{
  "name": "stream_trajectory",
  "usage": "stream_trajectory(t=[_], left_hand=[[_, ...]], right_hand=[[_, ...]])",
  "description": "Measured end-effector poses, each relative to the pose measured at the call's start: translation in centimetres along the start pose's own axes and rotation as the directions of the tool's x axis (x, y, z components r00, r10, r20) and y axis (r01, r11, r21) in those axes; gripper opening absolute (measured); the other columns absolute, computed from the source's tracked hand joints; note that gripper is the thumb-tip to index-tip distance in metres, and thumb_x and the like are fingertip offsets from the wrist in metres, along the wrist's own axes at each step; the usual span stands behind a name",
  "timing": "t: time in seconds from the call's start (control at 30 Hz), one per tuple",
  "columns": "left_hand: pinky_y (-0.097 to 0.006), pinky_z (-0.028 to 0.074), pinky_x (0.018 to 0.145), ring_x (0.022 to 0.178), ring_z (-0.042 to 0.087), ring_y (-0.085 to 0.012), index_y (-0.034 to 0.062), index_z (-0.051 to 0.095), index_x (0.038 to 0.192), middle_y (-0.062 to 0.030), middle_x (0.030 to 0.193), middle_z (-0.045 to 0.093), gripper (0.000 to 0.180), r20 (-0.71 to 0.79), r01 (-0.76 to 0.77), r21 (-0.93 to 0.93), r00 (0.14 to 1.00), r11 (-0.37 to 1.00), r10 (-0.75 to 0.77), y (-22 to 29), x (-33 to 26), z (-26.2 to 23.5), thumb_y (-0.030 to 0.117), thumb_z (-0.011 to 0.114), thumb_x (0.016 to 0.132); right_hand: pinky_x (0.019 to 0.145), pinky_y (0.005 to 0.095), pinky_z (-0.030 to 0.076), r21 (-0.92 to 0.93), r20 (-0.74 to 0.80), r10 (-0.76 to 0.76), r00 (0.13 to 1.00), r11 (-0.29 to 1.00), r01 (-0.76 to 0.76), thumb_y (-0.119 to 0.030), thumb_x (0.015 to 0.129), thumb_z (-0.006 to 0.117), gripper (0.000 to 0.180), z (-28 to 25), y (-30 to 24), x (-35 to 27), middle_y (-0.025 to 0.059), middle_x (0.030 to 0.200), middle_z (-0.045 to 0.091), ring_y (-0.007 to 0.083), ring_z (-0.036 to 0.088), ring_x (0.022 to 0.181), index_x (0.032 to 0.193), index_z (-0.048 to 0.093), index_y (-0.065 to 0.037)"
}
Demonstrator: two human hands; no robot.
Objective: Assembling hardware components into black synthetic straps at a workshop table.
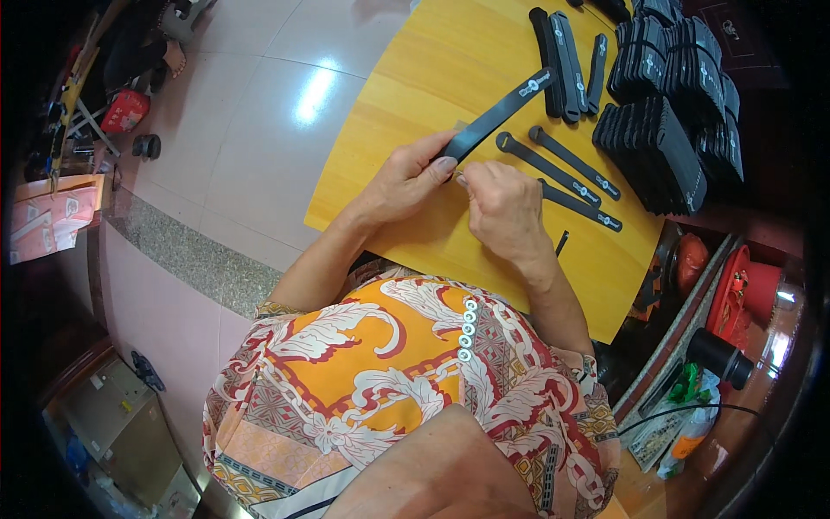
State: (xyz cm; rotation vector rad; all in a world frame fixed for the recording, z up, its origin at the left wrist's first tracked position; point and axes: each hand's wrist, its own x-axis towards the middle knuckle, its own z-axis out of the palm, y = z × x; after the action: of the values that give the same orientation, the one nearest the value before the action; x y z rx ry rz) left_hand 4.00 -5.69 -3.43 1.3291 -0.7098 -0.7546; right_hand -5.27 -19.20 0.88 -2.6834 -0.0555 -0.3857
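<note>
A flat black strap (pixel 501 110) with a pale printed mark slants up and away from my left hand (pixel 402 180), whose thumb and fingers are closed round its near end. Right beside that end, my right hand (pixel 506 208) is closed in a pinch. What sits between its fingertips is too small and hidden to make out. On the yellow table (pixel 389 104), just beyond my right hand, lie several similar black straps (pixel 577 164) with rounded ends. More straps (pixel 566 73) lie together at the far side.
Stacks of folded black pieces (pixel 654 160) stand at the table's right, some banded into bundles (pixel 692 65). A short black stick-like piece (pixel 562 243) is near my right forearm. Right of the table, a shelf holds a red container (pixel 761 290) and a black cylinder (pixel 720 357).
</note>
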Motion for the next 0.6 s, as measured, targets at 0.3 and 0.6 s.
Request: stream_trajectory(t=[0.3, 0.6], left_hand=[[-0.024, 0.041, 0.080, 0.088, 0.050, -0.0101, -0.0030, 0.046, 0.122, -0.0045, 0.096, 0.055, 0.034, -0.031, -0.081, -0.023, 0.996, 0.996, 0.080, -0.4, 0.0, 0.3, 0.010, 0.047, 0.090], [-0.025, 0.041, 0.081, 0.090, 0.050, -0.0113, -0.0025, 0.048, 0.118, -0.0059, 0.096, 0.056, 0.030, -0.031, -0.028, -0.024, 0.999, 0.999, 0.027, -0.8, 0.2, 0.2, 0.010, 0.046, 0.090]], right_hand=[[0.052, 0.0396, 0.043, 0.450, 0.232, 0.261, 0.937, 0.825, -0.342, -0.009, 0.080, 0.055, 0.010, 0.1, 0.3, -0.2, 0.0180, 0.063, 0.054, 0.0329, 0.057, 0.059, 0.074, 0.054, -0.001], [0.054, 0.0423, 0.042, 0.473, 0.265, 0.259, 0.929, 0.805, -0.359, -0.012, 0.083, 0.054, 0.012, 0.5, 0.1, 0.2, 0.0208, 0.067, 0.055, 0.0391, 0.054, 0.064, 0.076, 0.054, -0.001]])
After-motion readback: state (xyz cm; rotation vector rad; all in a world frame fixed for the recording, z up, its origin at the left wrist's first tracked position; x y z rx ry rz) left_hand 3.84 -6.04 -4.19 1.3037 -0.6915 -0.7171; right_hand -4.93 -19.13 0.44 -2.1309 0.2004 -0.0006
